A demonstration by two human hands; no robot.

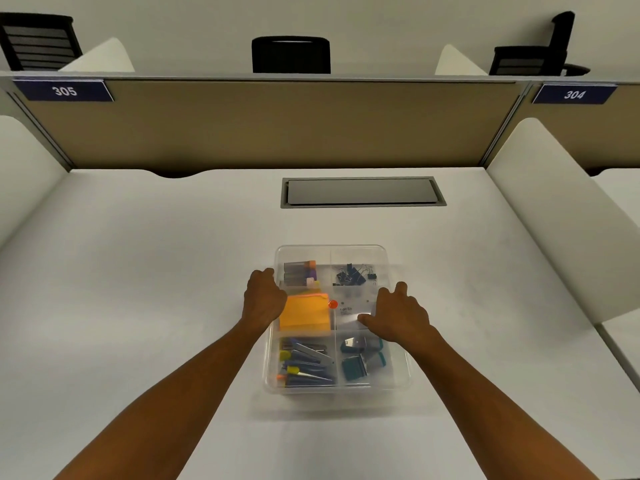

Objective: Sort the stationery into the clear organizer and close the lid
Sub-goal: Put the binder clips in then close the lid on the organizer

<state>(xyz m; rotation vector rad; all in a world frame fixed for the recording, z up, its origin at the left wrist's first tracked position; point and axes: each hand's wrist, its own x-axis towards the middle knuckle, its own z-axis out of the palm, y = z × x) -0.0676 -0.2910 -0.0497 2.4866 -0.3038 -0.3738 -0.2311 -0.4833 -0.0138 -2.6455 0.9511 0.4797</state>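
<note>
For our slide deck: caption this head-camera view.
Both hands press the lid onto a clear organizer of sorted stationery.

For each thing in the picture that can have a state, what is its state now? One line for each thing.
clear organizer: filled, on the desk, lid on top.
lid: lying over the organizer; whether it is latched cannot be told.
left hand: fingers curled, at the lid's left edge.
right hand: fingers spread, pressing on the lid.
orange sticky notes: inside, middle left compartment.
black binder clips: inside, far right compartment.
desk cable hatch: closed.
</note>
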